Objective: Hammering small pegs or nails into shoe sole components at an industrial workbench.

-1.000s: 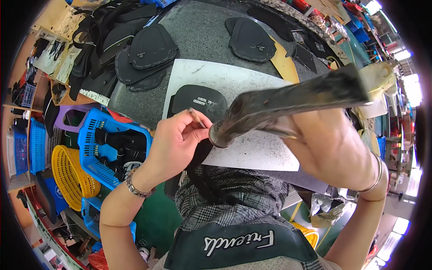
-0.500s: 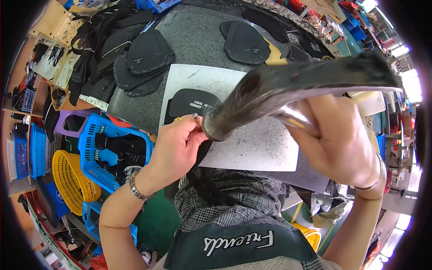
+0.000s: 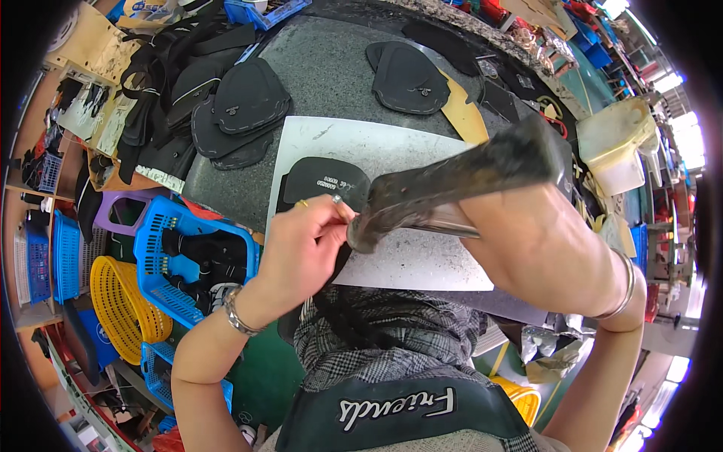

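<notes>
"Speckled grey table (image 3: 324,83) spreads before you. What do you change just now?"

"You bring the hammer (image 3: 452,181) leftward: its head looks smaller than half a second ago, and a pale container (image 3: 617,151) toward the table's right edge is less covered. That suggests its face is lower, close to the work."

"And your hands?"

"Your right hand (image 3: 527,241) is wrapped round the handle. Your left hand (image 3: 305,241) pinches a small metal piece (image 3: 337,199), its lower end hidden. Whether hammer and metal touch, I can't tell."

"Where's your black pad (image 3: 305,181) with white marks?"

"Just beyond your left fingers, at the left edge of the white board (image 3: 444,264), by the table's near edge."

"Your counts?"

"One hammer, one metal piece, one board, one marked pad on top. Your left stack (image 3: 252,94), near the table's left edge, shows at least three pads; your right pair (image 3: 410,79), nearer the far edge, two, overlapping."
</notes>
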Demonstrator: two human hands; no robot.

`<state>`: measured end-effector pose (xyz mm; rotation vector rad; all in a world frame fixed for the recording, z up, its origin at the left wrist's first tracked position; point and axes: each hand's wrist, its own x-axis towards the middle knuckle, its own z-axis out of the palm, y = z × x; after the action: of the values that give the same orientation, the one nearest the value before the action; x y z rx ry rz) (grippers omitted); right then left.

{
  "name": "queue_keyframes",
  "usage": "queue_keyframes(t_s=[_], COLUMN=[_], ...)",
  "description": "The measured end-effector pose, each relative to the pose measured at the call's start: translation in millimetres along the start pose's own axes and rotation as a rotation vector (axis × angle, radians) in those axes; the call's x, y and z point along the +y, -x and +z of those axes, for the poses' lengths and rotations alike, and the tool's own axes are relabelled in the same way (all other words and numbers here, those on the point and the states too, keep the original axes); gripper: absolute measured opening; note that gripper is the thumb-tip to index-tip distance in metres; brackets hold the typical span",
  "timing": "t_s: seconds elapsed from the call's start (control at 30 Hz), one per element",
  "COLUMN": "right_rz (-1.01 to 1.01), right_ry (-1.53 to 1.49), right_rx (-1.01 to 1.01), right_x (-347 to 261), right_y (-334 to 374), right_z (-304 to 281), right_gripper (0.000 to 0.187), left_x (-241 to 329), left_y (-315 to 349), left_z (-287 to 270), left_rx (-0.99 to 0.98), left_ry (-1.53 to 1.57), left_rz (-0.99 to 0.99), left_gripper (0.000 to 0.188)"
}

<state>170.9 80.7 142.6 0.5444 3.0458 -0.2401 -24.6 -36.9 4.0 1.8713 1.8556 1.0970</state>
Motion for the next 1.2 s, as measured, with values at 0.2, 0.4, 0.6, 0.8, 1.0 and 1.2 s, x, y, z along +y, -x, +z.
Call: queue_keyframes(t_s=[0.2,0.4,0.6,0.8,1.0,1.2], right_rz=[0.327,0.023,0.05,-0.107,0.041,0.005], right_ry=[-0.3,-0.038,-0.129,-0.057,-0.203,-0.017], right_rx=[0.236,0.042,0.095,0.082,0.125,0.112], right_x=[-18.6,1.9,2.5,12.8,9.1,9.5], right_y=[-9.2,-4.7,-7.0,-9.2,-11.0,-12.5], right_z=[-27.6,-2.4,-18.2,-0.5,-13.9,-2.6], right_gripper=[0.035,0.036,0.04,0.033,0.034,0.025], left_x=[-5.0,0.5,-15.0,-4.8,-17.6,-1.1], left_y=[2.1,1.0,-2.7,-5.0,-8.7,-9.5], left_z=[0.8,9.0,10.7,13.0,12.0,13.6], left_rx=[-0.023,0.089,0.147,0.141,0.114,0.138], left_ry=[0.373,0.006,0.484,0.016,0.668,0.05], left_rz=[-0.24,0.111,-0.178,0.134,-0.315,0.173], left_gripper=[0.004,0.011,0.01,0.015,0.017,0.014])
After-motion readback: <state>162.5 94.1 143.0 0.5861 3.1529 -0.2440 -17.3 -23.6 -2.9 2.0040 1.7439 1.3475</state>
